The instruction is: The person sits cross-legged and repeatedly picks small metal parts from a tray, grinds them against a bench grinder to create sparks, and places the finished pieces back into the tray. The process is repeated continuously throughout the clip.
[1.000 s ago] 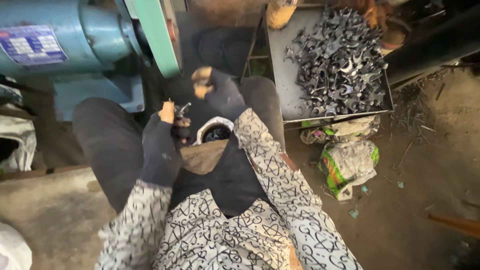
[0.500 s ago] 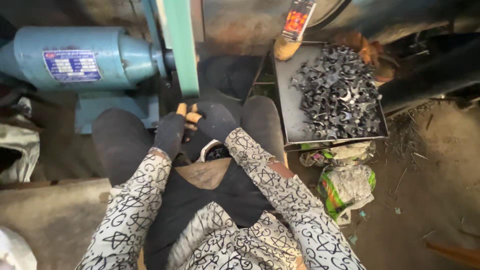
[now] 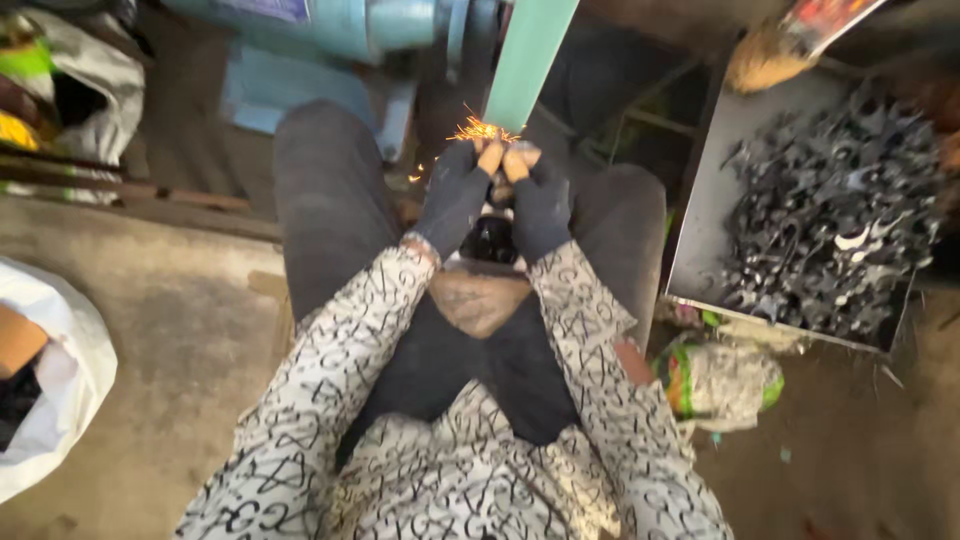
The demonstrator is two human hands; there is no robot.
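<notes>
My left hand point(image 3: 458, 190) and my right hand point(image 3: 538, 200) wear dark fingerless gloves and are pressed together, both gripping a small metal piece point(image 3: 505, 152) that my fingers mostly hide. The piece is held against the green grinding belt point(image 3: 530, 55), and orange sparks point(image 3: 478, 130) fly off to the left at the contact point. The belt runs up to a blue grinding machine point(image 3: 380, 25). Below my hands, between my knees, sits a dark round container point(image 3: 490, 240).
A metal tray point(image 3: 700, 240) heaped with several dark metal parts point(image 3: 830, 215) stands to the right. A crumpled plastic bag point(image 3: 725, 380) lies on the floor below it. A white sack point(image 3: 50, 380) is at the left, more bags at top left.
My hands came together and rose to the green belt. Sparks now fly where the metal piece meets it. The view has moved closer and lower.
</notes>
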